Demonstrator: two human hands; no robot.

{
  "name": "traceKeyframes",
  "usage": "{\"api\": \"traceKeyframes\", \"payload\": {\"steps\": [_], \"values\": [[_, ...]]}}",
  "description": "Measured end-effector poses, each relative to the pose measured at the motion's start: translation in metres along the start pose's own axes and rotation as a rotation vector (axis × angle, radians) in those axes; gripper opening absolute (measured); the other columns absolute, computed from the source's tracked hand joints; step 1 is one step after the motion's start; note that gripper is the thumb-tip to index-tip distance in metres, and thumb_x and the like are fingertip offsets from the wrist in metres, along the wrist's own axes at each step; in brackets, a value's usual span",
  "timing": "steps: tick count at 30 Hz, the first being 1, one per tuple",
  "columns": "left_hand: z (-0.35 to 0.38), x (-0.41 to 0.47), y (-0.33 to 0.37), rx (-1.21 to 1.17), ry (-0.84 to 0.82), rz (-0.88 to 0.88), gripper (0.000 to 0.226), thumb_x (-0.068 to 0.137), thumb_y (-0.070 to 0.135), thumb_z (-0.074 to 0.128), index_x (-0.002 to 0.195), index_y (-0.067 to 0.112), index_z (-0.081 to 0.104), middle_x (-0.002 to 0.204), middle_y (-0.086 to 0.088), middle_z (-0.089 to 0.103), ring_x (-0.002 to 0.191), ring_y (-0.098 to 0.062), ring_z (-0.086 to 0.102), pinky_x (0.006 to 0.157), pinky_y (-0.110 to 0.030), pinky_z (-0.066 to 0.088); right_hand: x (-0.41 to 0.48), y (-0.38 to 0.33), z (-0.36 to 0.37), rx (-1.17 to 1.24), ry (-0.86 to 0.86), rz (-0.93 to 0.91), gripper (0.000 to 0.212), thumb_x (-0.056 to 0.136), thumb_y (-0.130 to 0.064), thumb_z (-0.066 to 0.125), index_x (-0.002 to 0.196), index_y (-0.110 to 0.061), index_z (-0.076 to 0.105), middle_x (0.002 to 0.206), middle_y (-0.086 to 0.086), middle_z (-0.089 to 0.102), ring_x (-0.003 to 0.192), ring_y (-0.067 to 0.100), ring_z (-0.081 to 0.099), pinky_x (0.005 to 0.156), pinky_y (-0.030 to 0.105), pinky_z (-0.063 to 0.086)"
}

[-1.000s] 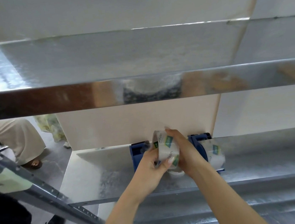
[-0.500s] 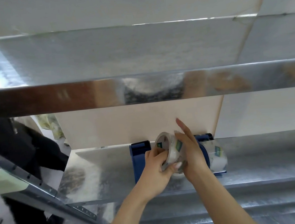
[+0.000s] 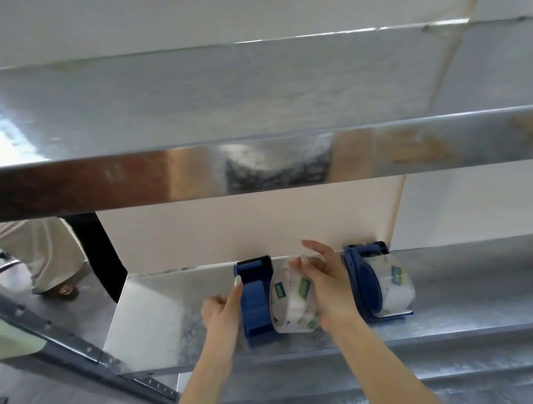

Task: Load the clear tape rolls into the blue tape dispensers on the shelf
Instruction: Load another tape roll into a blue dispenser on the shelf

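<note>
Right blue dispenser point(image 3: 362, 285) loaded. Clear tape roll point(image 3: 293, 304), gripped by right hand point(image 3: 328, 290), apparently not yet seated on left blue dispenser point(image 3: 255, 302); left hand point(image 3: 220, 311) bracing, one finger straight.

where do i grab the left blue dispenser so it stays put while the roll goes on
Take its flat outer wall from the left, where the left hand rests. The left dispenser stands on edge, its open side facing right, and the right hand holds the clear tape roll against that side, so fingers there would likely block loading.
</note>
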State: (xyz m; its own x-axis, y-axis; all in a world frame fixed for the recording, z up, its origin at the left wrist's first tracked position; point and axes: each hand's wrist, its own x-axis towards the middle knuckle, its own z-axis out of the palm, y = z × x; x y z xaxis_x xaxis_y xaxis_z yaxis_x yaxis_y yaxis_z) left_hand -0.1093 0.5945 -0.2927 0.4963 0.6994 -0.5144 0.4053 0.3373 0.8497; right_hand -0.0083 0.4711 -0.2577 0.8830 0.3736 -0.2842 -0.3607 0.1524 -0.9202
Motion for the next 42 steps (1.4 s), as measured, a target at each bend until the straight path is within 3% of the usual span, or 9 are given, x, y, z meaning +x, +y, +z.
{"api": "traceKeyframes", "payload": {"steps": [4,7,12,17,23,26,31,36,42], "values": [[0.005,0.019,-0.018,-0.081,-0.105,-0.090,0.076,0.061,0.076,0.060,0.109,0.017,0.062,0.125,-0.011,0.061,0.111,-0.032,0.059,0.100,-0.055,0.044,0.001,0.011,0.015,-0.097,-0.044,-0.065,0.027,0.094,-0.006,0.054,0.113,-0.024,0.057,0.074,0.000,0.073,0.087,0.015,0.069,0.091,0.036,0.051],[0.010,-0.014,0.011,-0.150,-0.173,-0.006,0.037,0.093,0.047,0.046,0.098,0.016,0.067,0.101,-0.008,0.073,0.101,-0.029,0.064,0.093,-0.049,0.049,0.001,0.017,0.024,-0.137,-0.044,-0.093,0.027,0.094,-0.011,0.054,0.113,-0.030,0.054,0.076,-0.001,0.075,0.092,0.011,0.069,0.089,0.030,0.050],[0.012,-0.021,0.007,-0.168,-0.275,0.098,0.046,0.097,0.044,0.032,0.107,0.015,0.066,0.100,-0.006,0.075,0.093,-0.020,0.070,0.078,-0.033,0.055,-0.002,0.019,0.033,-0.121,-0.039,-0.095,0.027,0.094,-0.013,0.055,0.116,-0.029,0.052,0.083,-0.001,0.075,0.092,0.007,0.068,0.072,0.014,0.050],[0.021,-0.024,0.006,-0.299,-0.327,0.051,0.050,0.096,0.045,0.032,0.118,0.012,0.062,0.105,-0.014,0.072,0.092,-0.026,0.069,0.077,-0.039,0.055,-0.007,0.020,0.043,-0.062,-0.031,-0.084,0.029,0.093,-0.009,0.055,0.114,-0.029,0.053,0.082,0.000,0.076,0.092,0.015,0.071,0.088,0.030,0.055],[0.016,-0.032,0.005,-0.214,-0.332,0.139,0.025,0.092,0.021,0.053,0.114,0.013,0.062,0.097,-0.007,0.073,0.086,-0.019,0.071,0.084,-0.041,0.055,-0.009,0.014,0.043,0.073,-0.013,0.030,0.035,0.089,0.002,0.053,0.118,-0.017,0.054,0.105,0.017,0.071,0.077,0.005,0.071,0.064,0.011,0.050],[0.009,-0.033,-0.002,-0.164,-0.339,0.157,0.021,0.091,0.022,0.056,0.109,0.018,0.066,0.102,-0.005,0.074,0.093,-0.017,0.070,0.087,-0.037,0.054,0.000,0.006,0.036,0.138,0.035,0.077,0.047,0.083,-0.001,0.059,0.124,-0.021,0.047,0.105,0.012,0.071,0.097,0.021,0.067,0.075,0.024,0.049],[0.003,-0.033,-0.006,-0.152,-0.362,0.147,0.016,0.091,0.019,0.055,0.103,0.023,0.065,0.088,0.013,0.075,0.078,0.005,0.068,0.065,-0.009,0.049,0.018,-0.013,0.030,0.106,0.041,-0.013,0.050,0.084,-0.007,0.067,0.123,-0.028,0.045,0.085,0.001,0.067,0.073,0.012,0.060,0.066,0.020,0.051],[-0.002,-0.033,-0.001,-0.178,-0.347,0.130,0.018,0.090,0.018,0.056,0.105,0.020,0.066,0.102,0.000,0.072,0.092,-0.012,0.066,0.087,-0.025,0.047,0.027,-0.012,0.019,-0.284,0.006,-0.108,0.036,0.087,0.007,0.049,0.098,-0.021,0.069,0.093,-0.005,0.069,0.075,0.008,0.058,0.065,0.015,0.049],[-0.008,-0.031,0.002,-0.242,-0.341,0.114,0.039,0.080,0.031,0.064,0.118,0.019,0.063,0.115,-0.005,0.071,0.111,-0.025,0.063,0.105,-0.045,0.043,0.027,0.011,0.005,-0.443,0.048,0.024,0.012,0.084,-0.022,0.067,0.095,-0.026,0.068,0.093,-0.004,0.069,0.089,0.014,0.063,0.086,0.030,0.051]]}}
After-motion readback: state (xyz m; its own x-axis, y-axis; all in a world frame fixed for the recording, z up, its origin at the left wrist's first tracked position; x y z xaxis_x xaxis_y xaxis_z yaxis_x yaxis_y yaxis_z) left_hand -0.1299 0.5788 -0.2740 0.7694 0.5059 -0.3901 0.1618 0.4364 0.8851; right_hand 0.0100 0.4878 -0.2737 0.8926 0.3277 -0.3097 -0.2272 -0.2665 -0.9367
